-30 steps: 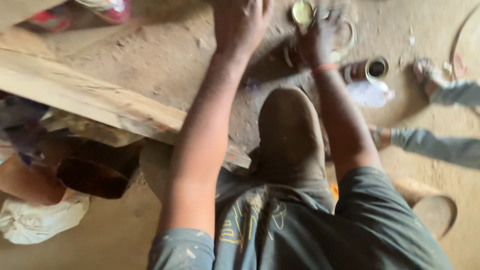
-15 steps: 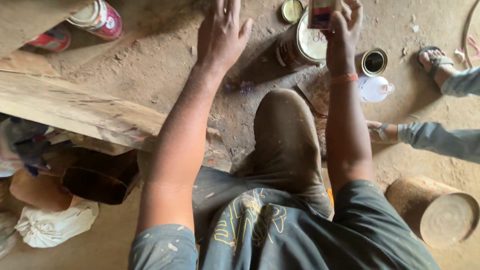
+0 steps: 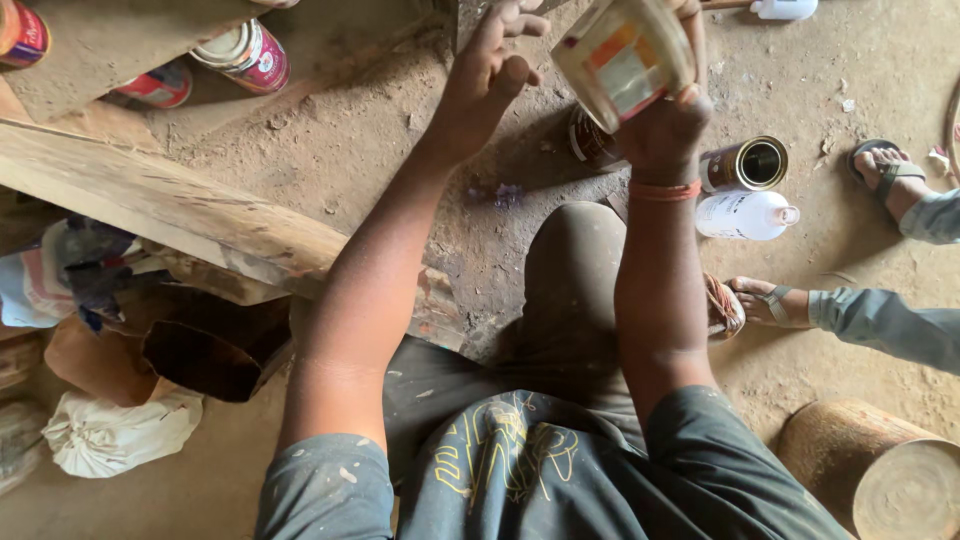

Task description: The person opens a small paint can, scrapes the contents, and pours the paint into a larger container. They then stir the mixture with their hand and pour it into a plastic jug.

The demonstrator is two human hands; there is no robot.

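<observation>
1. Right hand (image 3: 665, 125) up high, fingers wrapped around a tin can (image 3: 625, 55) from below and behind. It is firmly gripped and tilted, lifted clear of the dirt floor (image 3: 850, 60).
2. Left hand (image 3: 485, 75) reaches out beside it, fingers loosely spread and slightly curled, holding nothing. It hangs just left of the can; whether a fingertip touches it, I cannot tell.
3. Hard to read: the can's upper end runs close to the top edge of the view, and the right hand's fingers cover its far side. Its lid end is not clear.
4. The can itself: pale metal body with a paper label in orange, white and grey-blue blocks, and a dark red patch at the left edge.
5. Orange band (image 3: 663, 190) on the right wrist.
6. Just below the lifted can, a darker tin (image 3: 590, 140) sits on the floor, mostly hidden behind the right hand.
7. To the right, an open tin (image 3: 745, 165) lies on its side, dark mouth showing, with a white plastic bottle (image 3: 745, 215) just beside it.
8. Further right, another person's sandalled feet (image 3: 885, 175), the trouser legs cut off by the edge.
9. Left side: a wooden beam (image 3: 150, 205) slants across, with red-labelled tins (image 3: 245, 55) above it.
</observation>
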